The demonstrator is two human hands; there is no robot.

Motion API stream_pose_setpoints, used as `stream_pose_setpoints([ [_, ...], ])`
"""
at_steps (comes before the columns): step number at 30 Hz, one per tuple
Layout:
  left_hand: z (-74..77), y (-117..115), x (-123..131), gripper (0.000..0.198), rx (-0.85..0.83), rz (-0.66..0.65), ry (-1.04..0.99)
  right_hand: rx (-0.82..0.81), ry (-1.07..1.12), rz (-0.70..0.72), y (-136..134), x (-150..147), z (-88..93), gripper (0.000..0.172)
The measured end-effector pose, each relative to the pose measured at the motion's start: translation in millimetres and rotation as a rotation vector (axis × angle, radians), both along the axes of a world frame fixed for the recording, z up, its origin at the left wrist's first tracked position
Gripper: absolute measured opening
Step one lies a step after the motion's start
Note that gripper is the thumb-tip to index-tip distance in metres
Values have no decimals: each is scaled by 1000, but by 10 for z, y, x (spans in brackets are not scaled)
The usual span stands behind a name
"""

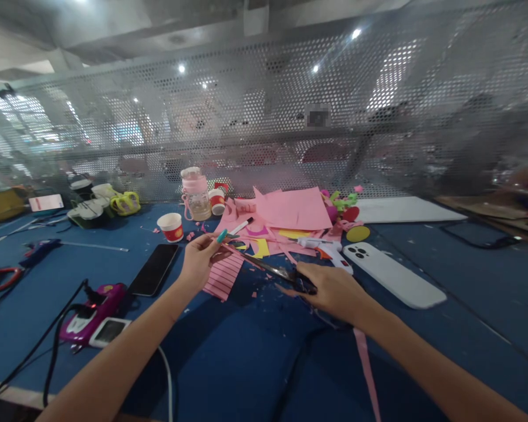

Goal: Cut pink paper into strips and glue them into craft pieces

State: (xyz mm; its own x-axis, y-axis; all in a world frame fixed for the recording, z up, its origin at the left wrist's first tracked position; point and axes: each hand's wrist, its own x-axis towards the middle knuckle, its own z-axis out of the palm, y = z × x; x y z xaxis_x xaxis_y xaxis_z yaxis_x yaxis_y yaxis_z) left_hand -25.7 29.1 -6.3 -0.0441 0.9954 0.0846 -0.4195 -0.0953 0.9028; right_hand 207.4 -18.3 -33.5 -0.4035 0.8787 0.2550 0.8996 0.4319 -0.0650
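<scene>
My left hand pinches a thin pink paper strip above a pink sheet with ruled lines on the blue table. My right hand is closed round the handles of black scissors, whose blades point left toward the strip and my left fingers. Another long pink strip hangs down below my right wrist. Small pink scraps lie scattered under both hands.
A pile of pink and yellow paper lies behind. Nearby are a glue gun, a white phone-shaped cutout, a black phone, paper cups, a bottle, a purple device with cables. A perforated metal screen backs the table.
</scene>
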Motion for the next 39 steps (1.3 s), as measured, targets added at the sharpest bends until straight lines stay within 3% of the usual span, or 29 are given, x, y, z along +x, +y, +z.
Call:
stream_pose_setpoints([
  [10,-16,-7,4,30,3,1,-2,16,29,19,-20,-5,64,32],
  [23,-9,-80,74,29,-4,-71,14,24,-10,26,-5,-16,18,35],
  [39,-46,-36,62,28,-20,-29,-41,93,-5,6,18,57,82,37],
])
